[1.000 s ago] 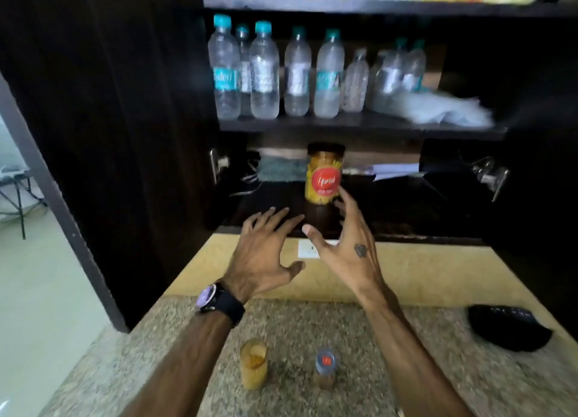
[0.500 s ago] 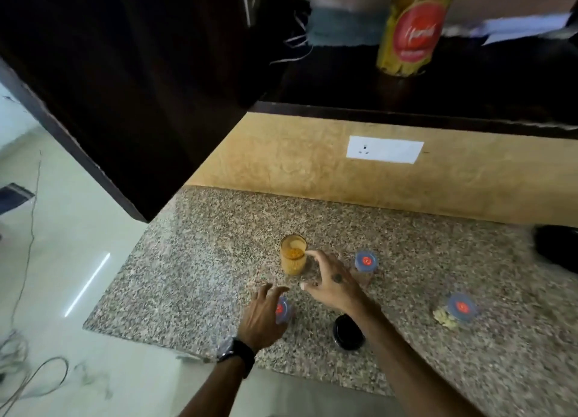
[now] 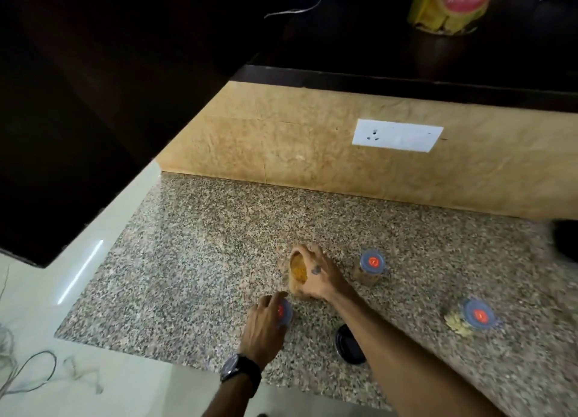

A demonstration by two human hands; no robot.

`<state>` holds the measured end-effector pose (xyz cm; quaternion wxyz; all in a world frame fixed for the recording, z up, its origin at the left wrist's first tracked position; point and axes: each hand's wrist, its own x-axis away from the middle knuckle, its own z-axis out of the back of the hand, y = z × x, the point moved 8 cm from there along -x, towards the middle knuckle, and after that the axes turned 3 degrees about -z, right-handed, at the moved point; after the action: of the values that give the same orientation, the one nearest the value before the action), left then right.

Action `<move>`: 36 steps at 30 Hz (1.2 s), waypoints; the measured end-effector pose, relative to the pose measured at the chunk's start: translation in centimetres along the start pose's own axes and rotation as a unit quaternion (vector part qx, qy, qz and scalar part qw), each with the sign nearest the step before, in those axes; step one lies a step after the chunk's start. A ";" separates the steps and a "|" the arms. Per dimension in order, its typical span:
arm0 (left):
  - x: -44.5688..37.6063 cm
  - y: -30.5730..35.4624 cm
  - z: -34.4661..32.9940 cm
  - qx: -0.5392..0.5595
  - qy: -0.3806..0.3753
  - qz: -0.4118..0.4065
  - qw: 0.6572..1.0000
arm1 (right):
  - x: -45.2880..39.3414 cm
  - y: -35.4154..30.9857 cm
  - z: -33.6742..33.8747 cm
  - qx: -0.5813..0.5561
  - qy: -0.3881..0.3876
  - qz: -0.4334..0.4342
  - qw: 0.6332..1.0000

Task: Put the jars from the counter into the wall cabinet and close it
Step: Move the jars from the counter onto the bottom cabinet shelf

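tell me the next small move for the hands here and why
Probably lift the open yellow jar straight up with the right hand, whose fingers already wrap it on the counter. The left hand lies on a blue-lidded jar and could close on it next. One big jar already stands in the cabinet above.

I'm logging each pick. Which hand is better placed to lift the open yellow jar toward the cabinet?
Right. The right hand is already wrapped around the open yellow jar, while the left hand rests on a blue-lidded jar nearer the counter edge.
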<state>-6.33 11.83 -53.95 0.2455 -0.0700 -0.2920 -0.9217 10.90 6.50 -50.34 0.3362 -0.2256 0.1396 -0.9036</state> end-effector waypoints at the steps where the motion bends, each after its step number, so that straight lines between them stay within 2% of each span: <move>1: 0.1 0.8 0.6 0.008 -0.003 -0.005 1.000 | 1.7 1.2 0.8 -0.029 0.015 -0.016 0.999; 3: 0.4 2.7 2.5 0.024 0.008 -0.016 1.000 | 5.7 2.9 3.2 -0.096 0.068 -0.030 0.993; 5: 0.8 5.5 5.2 0.038 0.038 -0.044 0.998 | 9.9 3.5 7.0 -0.139 0.140 -0.007 0.980; 8: 2.3 13.1 12.4 0.032 0.126 -0.145 0.981 | 16.9 3.2 16.1 -0.173 0.267 0.015 0.948; 10: 3.9 18.8 18.4 0.013 0.212 -0.233 0.949 | 21.1 2.2 22.6 -0.195 0.347 0.034 0.917; 12: 5.5 24.9 24.3 -0.011 0.303 -0.326 0.896 | 25.2 0.7 29.7 -0.209 0.424 0.082 0.877; 14: 6.1 29.5 28.9 -0.032 0.348 -0.375 0.859 | 27.9 -1.2 35.4 -0.202 0.478 0.137 0.844; 15: 6.3 31.4 30.8 -0.047 0.366 -0.382 0.847 | 29.3 -1.8 38.0 -0.195 0.507 0.152 0.826; 17: 5.6 33.9 33.2 -0.090 0.375 -0.368 0.846 | 30.7 -2.5 42.0 -0.194 0.550 0.163 0.796; 21: 2.7 34.8 34.0 -0.179 0.316 -0.294 0.884 | 30.6 -2.5 47.3 -0.239 0.595 0.157 0.751; 24: 2.0 34.4 33.7 -0.219 0.309 -0.281 0.882 | 28.5 -1.8 49.4 -0.216 0.598 0.111 0.763; 29: 2.3 34.5 33.8 -0.216 0.310 -0.277 0.883 | 23.8 0.1 50.9 -0.163 0.583 0.018 0.796; 36: 2.6 35.0 34.0 -0.215 0.302 -0.266 0.890 | 18.9 0.9 52.2 -0.169 0.531 -0.013 0.830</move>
<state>8.20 5.42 -7.80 0.0460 0.2408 -0.0061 -0.9695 24.89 -12.14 0.11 0.1547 0.2340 0.4444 -0.8508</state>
